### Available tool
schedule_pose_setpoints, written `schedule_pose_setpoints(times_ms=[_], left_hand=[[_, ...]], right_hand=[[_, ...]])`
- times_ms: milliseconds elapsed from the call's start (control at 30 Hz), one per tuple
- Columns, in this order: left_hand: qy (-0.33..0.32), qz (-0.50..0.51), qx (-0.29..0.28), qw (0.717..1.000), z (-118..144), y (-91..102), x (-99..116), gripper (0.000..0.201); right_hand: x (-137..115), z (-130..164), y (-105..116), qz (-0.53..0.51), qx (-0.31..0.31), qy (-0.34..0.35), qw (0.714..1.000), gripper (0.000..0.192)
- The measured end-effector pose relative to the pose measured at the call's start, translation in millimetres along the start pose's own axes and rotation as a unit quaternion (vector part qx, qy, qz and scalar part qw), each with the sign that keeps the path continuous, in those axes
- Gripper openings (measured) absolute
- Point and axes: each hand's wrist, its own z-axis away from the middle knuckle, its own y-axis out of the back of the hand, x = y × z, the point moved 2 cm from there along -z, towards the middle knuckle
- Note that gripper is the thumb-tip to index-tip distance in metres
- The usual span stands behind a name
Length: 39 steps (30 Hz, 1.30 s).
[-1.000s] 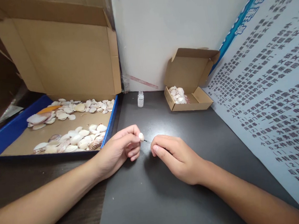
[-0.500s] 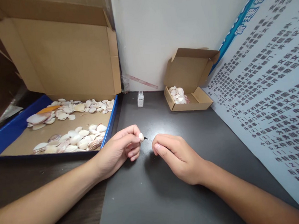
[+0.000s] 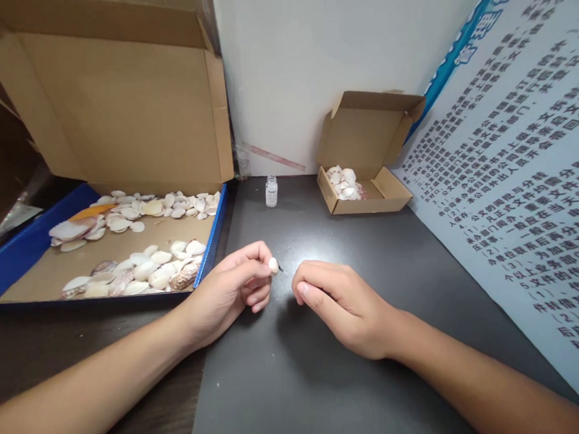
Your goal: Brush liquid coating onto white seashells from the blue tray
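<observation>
My left hand [image 3: 235, 289] pinches a small white shell [image 3: 273, 265] between thumb and fingertips, just above the dark table mat [image 3: 301, 363]. My right hand [image 3: 341, 306] is closed around a thin dark brush [image 3: 284, 271], most of it hidden in the fist. The brush tip touches the shell. Both hands rest near the middle of the mat, a few centimetres apart.
A large open cardboard box with a blue rim [image 3: 214, 239] holds several shells [image 3: 143, 268] at the left. A small glass bottle [image 3: 271, 192] stands by the white wall. A small open carton [image 3: 383, 199] with shells sits behind right. A printed poster [image 3: 532, 178] leans along the right.
The right hand and brush tip shifted slightly against the shell; the view tilted down a touch. The left hand kept its hold.
</observation>
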Motion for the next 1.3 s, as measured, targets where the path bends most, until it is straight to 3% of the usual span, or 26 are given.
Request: schedule_pose_setpoints(times_ms=[267, 967, 1300], left_hand=[[0.001, 0.002, -0.001, 1.000, 0.1, 0.3, 0.5, 0.010], [0.006, 0.004, -0.006, 1.000, -0.4, 1.5, 0.8, 0.009], [0.005, 0.010, -0.008, 1.000, 0.0, 0.5, 0.8, 0.009]], right_hand=[[-7.0, 3.1, 4.5, -0.061, 0.014, 0.079, 0.995, 0.024], [-0.2, -0.6, 0.8, 0.011, -0.004, -0.018, 1.000, 0.029], [0.0, -1.7, 0.2, 0.024, -0.003, -0.031, 0.999, 0.029]])
